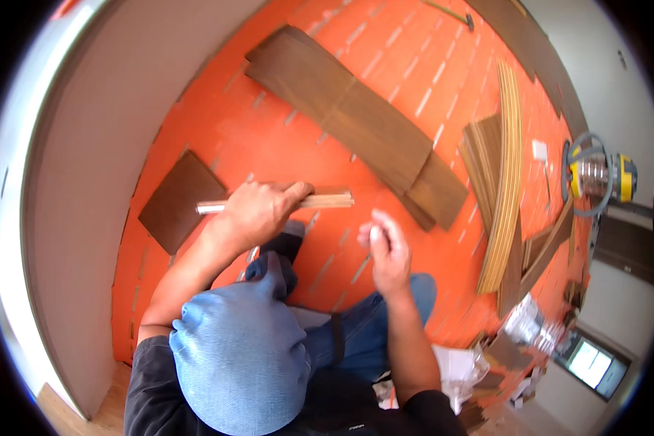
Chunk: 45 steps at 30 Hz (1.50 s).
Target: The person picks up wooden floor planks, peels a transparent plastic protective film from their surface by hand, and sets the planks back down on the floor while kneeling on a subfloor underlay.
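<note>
My left hand (258, 211) is closed around a short wooden flooring plank (330, 200), which I see edge-on with its light layered side showing. The plank is above the orange underlay, and its left end is pale. To the right of it, my right hand (386, 254) is raised over my thigh. Its fingers are loosely bent and apart, slightly blurred, with nothing visible in them. A brown square-cut board (178, 203) lies on the floor to the left of my left hand. Beyond both hands, long brown flooring planks (356, 120) lie overlapping at a slant.
Orange underlay (283, 145) with pale slots covers the floor. A stack of planks (505, 178) stands to the right, near a yellow-and-grey vacuum cleaner (603, 174). A hammer (458, 16) lies at the far edge. A wall (109, 145) runs along the left. Plastic wrapping (461, 370) lies lower right.
</note>
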Tool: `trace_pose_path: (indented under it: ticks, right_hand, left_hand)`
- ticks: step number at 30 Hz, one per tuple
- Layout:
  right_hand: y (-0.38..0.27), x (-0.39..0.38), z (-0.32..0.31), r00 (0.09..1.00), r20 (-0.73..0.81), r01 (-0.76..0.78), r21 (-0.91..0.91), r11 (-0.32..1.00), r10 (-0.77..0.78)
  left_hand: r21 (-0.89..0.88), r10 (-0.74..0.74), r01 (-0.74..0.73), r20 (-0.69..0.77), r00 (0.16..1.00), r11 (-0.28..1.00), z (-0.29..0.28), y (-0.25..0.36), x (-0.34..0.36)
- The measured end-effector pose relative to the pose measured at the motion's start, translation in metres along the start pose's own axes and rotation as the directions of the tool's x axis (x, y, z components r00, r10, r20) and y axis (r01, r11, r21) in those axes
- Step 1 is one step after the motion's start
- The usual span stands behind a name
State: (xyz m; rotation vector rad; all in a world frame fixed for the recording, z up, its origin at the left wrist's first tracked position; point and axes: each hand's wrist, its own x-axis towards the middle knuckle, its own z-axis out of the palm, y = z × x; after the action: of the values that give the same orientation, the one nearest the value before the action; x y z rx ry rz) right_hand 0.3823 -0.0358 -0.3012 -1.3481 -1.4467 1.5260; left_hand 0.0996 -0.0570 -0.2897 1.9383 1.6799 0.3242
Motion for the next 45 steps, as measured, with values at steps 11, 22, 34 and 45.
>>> trace_pose_path:
  ticks: [11, 22, 34, 45]
  right_hand:
    - [0.061, 0.031, -0.034, 0.884, 0.34, -0.305, -0.099, 0.947, 0.32]
    - [0.058, 0.059, -0.048, 0.768, 0.479, -0.435, -0.096, 0.895, 0.425]
    - [0.047, 0.071, -0.046, 0.703, 0.478, -0.481, -0.226, 0.847, 0.527]
    - [0.042, 0.078, -0.041, 0.684, 0.502, -0.439, -0.295, 0.848, 0.529]
  left_hand:
    - [0.155, 0.152, -0.178, 0.163, 0.975, 0.972, 0.092, -0.013, 0.021]
    - [0.135, 0.095, -0.124, 0.203, 0.975, 0.983, 0.091, -0.011, 0.024]
    - [0.135, 0.084, -0.115, 0.219, 0.972, 0.984, 0.094, -0.007, 0.024]
    - [0.12, 0.096, -0.127, 0.233, 0.968, 0.985, 0.088, -0.003, 0.026]
